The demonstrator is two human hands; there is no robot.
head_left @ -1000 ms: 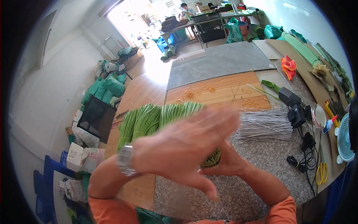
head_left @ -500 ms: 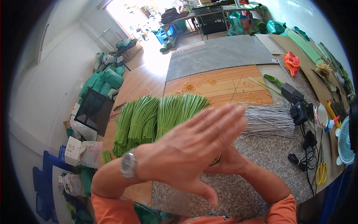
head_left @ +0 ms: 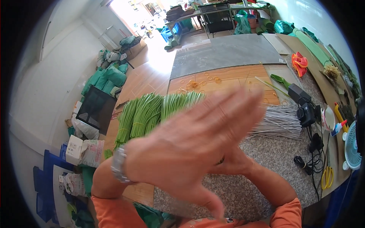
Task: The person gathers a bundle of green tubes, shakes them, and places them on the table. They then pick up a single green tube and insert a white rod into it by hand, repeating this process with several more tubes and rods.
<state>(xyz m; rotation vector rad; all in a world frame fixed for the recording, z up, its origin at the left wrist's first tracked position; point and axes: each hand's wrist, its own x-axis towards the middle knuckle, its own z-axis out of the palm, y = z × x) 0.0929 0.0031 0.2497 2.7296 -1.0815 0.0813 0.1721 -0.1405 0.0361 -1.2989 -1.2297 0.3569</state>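
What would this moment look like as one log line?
left hand: flat, blurred; right hand: mostly hidden, grip unclear; green stem bundles: beyond left hand; thin grey rods: right of bundles

Small workshop, bundled green stems (head_left: 143,116), thin grey rods (head_left: 280,123), scissors (head_left: 328,170)

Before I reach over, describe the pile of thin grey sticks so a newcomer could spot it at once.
Start with the speckled stone-look tabletop, on the right half of the picture. At its far edge, just left of the black devices, lies a loose, flat spread of thin grey sticks. Their silvery grey colour sets them apart from the bundled green stems farther left.
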